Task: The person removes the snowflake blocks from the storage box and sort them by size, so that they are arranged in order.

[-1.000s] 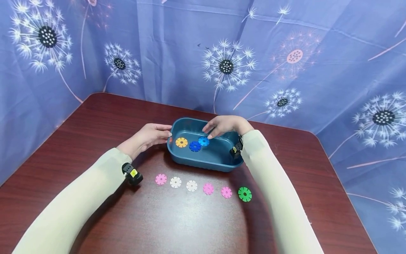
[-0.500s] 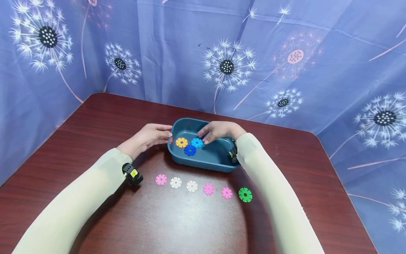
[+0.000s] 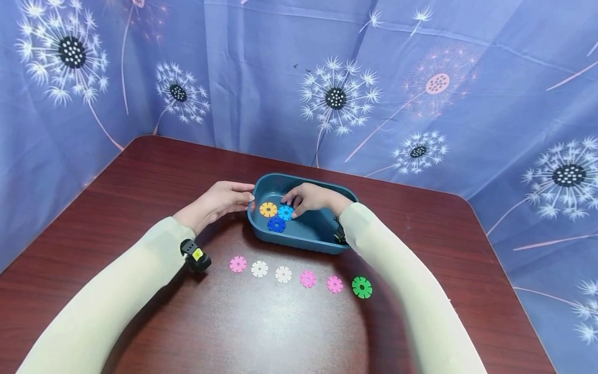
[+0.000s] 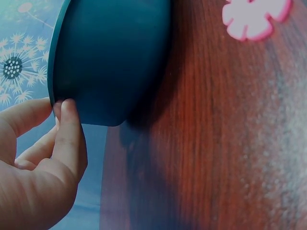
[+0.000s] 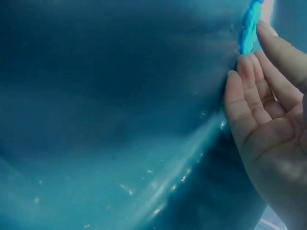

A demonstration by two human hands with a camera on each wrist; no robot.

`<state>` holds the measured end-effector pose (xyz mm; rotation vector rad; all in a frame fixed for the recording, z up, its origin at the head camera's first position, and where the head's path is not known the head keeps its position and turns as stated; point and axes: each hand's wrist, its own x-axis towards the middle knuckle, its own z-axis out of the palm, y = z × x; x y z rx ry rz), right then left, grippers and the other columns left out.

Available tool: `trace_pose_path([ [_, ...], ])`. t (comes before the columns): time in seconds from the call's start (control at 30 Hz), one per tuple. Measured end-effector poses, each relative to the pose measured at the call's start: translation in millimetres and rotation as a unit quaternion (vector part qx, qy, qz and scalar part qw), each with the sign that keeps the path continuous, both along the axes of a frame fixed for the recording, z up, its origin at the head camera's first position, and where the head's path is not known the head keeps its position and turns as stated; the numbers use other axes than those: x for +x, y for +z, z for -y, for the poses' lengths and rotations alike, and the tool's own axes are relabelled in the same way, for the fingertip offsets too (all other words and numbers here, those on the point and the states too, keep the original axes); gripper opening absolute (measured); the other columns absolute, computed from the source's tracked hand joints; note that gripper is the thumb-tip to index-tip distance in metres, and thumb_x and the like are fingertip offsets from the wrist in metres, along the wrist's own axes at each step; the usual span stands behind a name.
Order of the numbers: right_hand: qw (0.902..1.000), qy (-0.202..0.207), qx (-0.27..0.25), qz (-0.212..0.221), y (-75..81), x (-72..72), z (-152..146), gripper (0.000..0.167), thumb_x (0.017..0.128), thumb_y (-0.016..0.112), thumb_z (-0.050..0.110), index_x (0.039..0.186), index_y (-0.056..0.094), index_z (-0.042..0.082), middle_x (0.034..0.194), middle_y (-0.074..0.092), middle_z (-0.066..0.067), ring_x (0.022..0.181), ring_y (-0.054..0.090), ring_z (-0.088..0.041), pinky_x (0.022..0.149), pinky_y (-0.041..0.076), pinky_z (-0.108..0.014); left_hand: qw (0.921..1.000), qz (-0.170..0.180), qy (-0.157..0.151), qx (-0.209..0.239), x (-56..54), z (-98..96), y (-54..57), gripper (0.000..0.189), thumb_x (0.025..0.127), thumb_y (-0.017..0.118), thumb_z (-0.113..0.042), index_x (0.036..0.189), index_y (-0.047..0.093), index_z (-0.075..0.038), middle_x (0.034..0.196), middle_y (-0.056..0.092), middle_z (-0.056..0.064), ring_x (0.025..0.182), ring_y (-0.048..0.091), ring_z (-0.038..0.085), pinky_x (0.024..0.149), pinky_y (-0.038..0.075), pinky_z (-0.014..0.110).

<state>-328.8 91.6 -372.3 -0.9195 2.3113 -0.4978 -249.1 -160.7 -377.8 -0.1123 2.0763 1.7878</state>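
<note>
A dark teal plastic basin (image 3: 303, 241) sits on the table, in the middle of the head view. At its left end, my left hand (image 3: 219, 202) pinches the rim with thumb and fingertips; the left wrist view shows this hand (image 4: 45, 158) at the basin's edge. Inside the basin, my right hand (image 3: 313, 198) touches a light blue notched disc (image 3: 285, 213) with fairly straight fingers. The right wrist view has the thumb of that hand (image 5: 273, 115) against the light blue disc (image 5: 249, 29). A dark blue disc (image 3: 276, 224) and a yellow-orange disc (image 3: 268, 210) lie beside it.
In front of the basin, several notched discs form a row: a pink disc (image 3: 238, 264) at left, white discs, more pink ones, and a green disc (image 3: 362, 287) at right. A red-orange disc (image 3: 253, 206) partly shows at the basin's left end. Behind hangs a dandelion-print curtain (image 3: 261, 104).
The right hand has moved left and toward the viewer inside the basin. Both blue discs have shifted the same way, closer to the yellow-orange one. The left hand has stayed put.
</note>
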Motion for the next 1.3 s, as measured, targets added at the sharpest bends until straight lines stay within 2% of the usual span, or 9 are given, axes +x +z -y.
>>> trace_pose_path([
  [0.13,0.9997,0.008,-0.001,-0.024,-2.1,3.3,2.8,0.046,0.093,0.075,0.011,0.137,0.064,0.004,0.124,0.066,-0.017,0.106,0.062,-0.025,0.093,0.057,-0.033,1.0,0.0,-0.001,0.001,-0.3,-0.5,-0.2,0.05,0.103,0.057,-0.008,0.151,0.047,0.0,0.143,0.059,0.027,0.097,0.071,0.006,0.102,0.057,0.03],
  [0.3,0.9994,0.008,-0.006,-0.032,-4.5,6.3,6.6,0.035,0.092,0.076,0.009,0.124,0.066,0.001,0.114,0.064,-0.016,0.099,0.058,-0.023,0.089,0.056,-0.032,0.9999,-0.001,0.0,0.011,-0.2,0.5,0.4,0.051,0.103,0.058,-0.007,0.151,0.046,0.002,0.129,0.069,0.019,0.093,0.07,0.004,0.092,0.061,0.022],
  [0.5,0.9994,-0.017,-0.018,-0.024,-6.0,4.1,8.7,0.027,0.09,0.077,0.007,0.113,0.064,0.002,0.105,0.064,-0.012,0.095,0.058,-0.021,0.086,0.056,-0.03,1.0,0.0,0.0,0.006,-0.1,0.4,-1.0,0.05,0.103,0.057,-0.007,0.152,0.046,0.001,0.143,0.059,0.027,0.094,0.07,0.004,0.093,0.061,0.022],
  [0.67,0.9979,-0.052,-0.038,-0.003,-4.9,-1.1,5.1,0.016,0.093,0.071,0.002,0.109,0.069,0.0,0.097,0.066,-0.01,0.088,0.058,-0.018,0.079,0.056,-0.026,1.0,0.001,0.0,0.004,-0.5,0.0,-0.4,0.051,0.103,0.058,-0.008,0.151,0.047,0.0,0.142,0.06,0.026,0.095,0.07,0.005,0.1,0.059,0.027],
  [0.77,0.9967,-0.069,-0.042,0.004,-1.1,-3.3,3.4,0.014,0.095,0.07,0.002,0.108,0.072,0.001,0.097,0.068,-0.01,0.088,0.059,-0.017,0.081,0.058,-0.027,1.0,0.002,0.001,0.002,-0.9,0.2,0.1,0.05,0.103,0.058,-0.008,0.151,0.047,0.0,0.143,0.059,0.026,0.096,0.07,0.006,0.102,0.058,0.029],
  [0.93,0.9948,-0.086,-0.055,0.004,12.2,-5.5,-0.9,0.015,0.093,0.072,0.003,0.107,0.074,-0.001,0.103,0.073,-0.013,0.091,0.064,-0.017,0.088,0.062,-0.031,1.0,0.002,0.004,0.008,-1.1,-0.2,0.9,0.051,0.103,0.058,-0.007,0.151,0.047,0.0,0.142,0.061,0.026,0.095,0.071,0.006,0.096,0.061,0.025],
  [1.13,0.9889,-0.109,-0.101,0.008,40.4,-2.6,-13.2,0.013,0.094,0.072,0.005,0.105,0.073,-0.002,0.099,0.076,-0.011,0.086,0.067,-0.013,0.088,0.063,-0.032,0.9999,0.004,0.004,0.014,-0.4,0.0,1.2,0.051,0.102,0.058,-0.006,0.151,0.047,0.001,0.14,0.063,0.023,0.092,0.071,0.004,0.085,0.062,0.017],
  [1.2,0.9866,-0.114,-0.116,0.003,51.6,1.3,-18.3,0.013,0.093,0.072,0.005,0.104,0.073,-0.002,0.096,0.077,-0.01,0.086,0.07,-0.014,0.089,0.063,-0.036,0.9999,0.006,0.005,0.015,-0.1,0.1,1.4,0.051,0.102,0.058,-0.006,0.151,0.047,0.001,0.143,0.06,0.025,0.091,0.07,0.003,0.084,0.062,0.016],
  [1.3,0.9837,-0.124,-0.13,-0.004,66.8,10.0,-26.7,0.012,0.094,0.072,0.007,0.103,0.073,-0.001,0.093,0.077,-0.009,0.088,0.072,-0.024,0.093,0.062,-0.045,0.9998,0.008,0.005,0.015,0.4,0.2,2.2,0.051,0.103,0.058,-0.007,0.152,0.046,0.001,0.147,0.055,0.028,0.09,0.07,0.002,0.085,0.061,0.016],
])
